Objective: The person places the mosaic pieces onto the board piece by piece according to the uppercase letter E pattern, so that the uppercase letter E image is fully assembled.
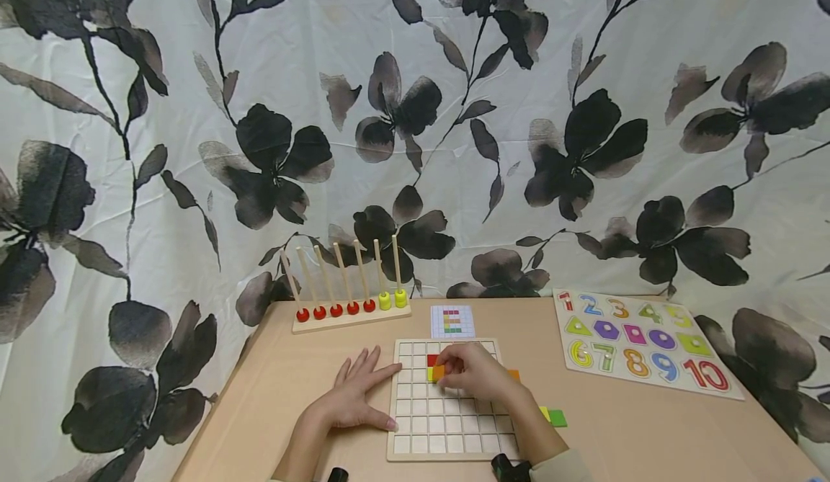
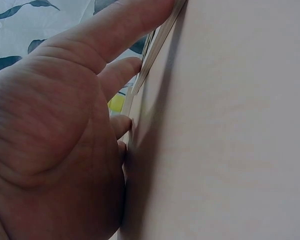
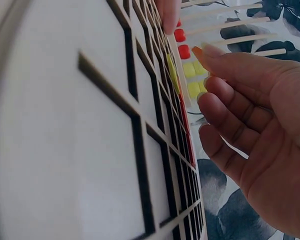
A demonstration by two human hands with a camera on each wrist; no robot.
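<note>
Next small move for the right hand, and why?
Probably lower the orange tile into a cell beside the yellow tile: the right hand pinches it near there, off the grid board in the right wrist view, and the left thumb touches the board's edge, perhaps steadying it.

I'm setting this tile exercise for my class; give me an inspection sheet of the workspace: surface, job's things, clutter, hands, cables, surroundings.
Surface: pale wood-toned table.
Job's things: white-celled grid board with a red tile and a yellow tile on it; orange tile in hand; coloured pattern card beyond the board; loose green tile right of it.
Clutter: peg stand with red and yellow beads, far left; number-and-shape puzzle board, far right.
Hands: left hand spread, thumb at the board's left edge; right hand pinches the orange tile above the board.
Cables: nothing seen.
Surroundings: floral-print cloth behind the table.
</note>
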